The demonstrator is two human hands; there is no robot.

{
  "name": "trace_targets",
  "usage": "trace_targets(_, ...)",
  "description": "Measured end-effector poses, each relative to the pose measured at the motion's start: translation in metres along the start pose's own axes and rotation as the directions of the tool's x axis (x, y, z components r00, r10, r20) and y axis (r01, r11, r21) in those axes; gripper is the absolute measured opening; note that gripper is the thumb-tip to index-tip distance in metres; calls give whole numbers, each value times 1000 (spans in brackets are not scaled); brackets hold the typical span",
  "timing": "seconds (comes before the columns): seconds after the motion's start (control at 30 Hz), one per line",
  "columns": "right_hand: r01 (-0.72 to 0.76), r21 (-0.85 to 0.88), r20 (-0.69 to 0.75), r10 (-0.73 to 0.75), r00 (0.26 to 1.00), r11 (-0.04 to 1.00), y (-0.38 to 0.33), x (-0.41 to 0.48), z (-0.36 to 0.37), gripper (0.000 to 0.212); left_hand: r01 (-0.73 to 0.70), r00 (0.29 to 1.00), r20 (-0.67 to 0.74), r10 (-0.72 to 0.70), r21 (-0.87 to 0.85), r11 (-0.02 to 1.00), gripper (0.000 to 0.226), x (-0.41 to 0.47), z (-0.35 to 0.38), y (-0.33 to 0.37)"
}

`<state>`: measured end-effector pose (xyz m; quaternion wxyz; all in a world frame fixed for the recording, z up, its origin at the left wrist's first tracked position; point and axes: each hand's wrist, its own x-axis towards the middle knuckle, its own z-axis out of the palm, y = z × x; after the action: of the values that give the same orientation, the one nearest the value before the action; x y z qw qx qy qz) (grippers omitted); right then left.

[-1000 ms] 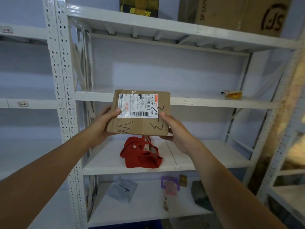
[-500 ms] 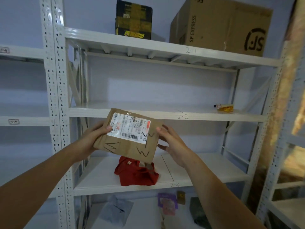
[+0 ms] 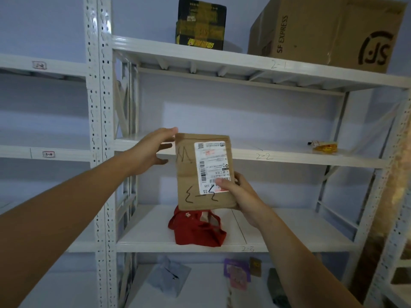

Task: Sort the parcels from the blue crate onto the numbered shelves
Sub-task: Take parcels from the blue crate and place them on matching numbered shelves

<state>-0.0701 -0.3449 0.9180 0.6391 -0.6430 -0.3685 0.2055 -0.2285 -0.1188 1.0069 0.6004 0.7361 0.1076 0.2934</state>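
Note:
A flat brown cardboard parcel (image 3: 189,174) with a white shipping label and black handwritten marks stands upright in front of the white shelving. My right hand (image 3: 239,193) grips its lower right corner, thumb on the label. My left hand (image 3: 155,150) is open beside the parcel's upper left edge, fingertips at its top corner. The shelf edges carry handwritten numbers: 2-1 (image 3: 278,64), 2-2 (image 3: 263,156) and 2-3 (image 3: 247,248). The blue crate is out of view.
A red cloth bag (image 3: 198,233) lies on shelf 2-3 right below the parcel. A small yellow packet (image 3: 324,146) sits on shelf 2-2. A black-yellow box (image 3: 200,21) and a large SF Express carton (image 3: 329,30) stand on top. Several small parcels lie on the lowest shelf.
The parcel has turned from lying wide to standing upright. My right hand has taken hold of its lower corner, and my left hand has let go and slid to its top edge.

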Motion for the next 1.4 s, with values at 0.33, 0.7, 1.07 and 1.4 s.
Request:
trace_targets(0.33,28,160,-57,-19,998,987,0,0,13,68,62,997,66,-50,-194,979,40,-20,36,-43)
trace_targets(0.7,76,211,-43,-69,997,974,-12,-12,-8,112,84,985,168,-28,-336,938,96,-18,36,-69)
trace_targets(1.07,58,225,-97,-37,995,973,5,-20,20,88,107,994,76,-76,-753,650,101,-46,121,-109)
trace_targets(1.4,9,-323,82,18,996,946,-57,-36,-80,114,-60,998,-42,55,-120,991,109,-62,64,-94)
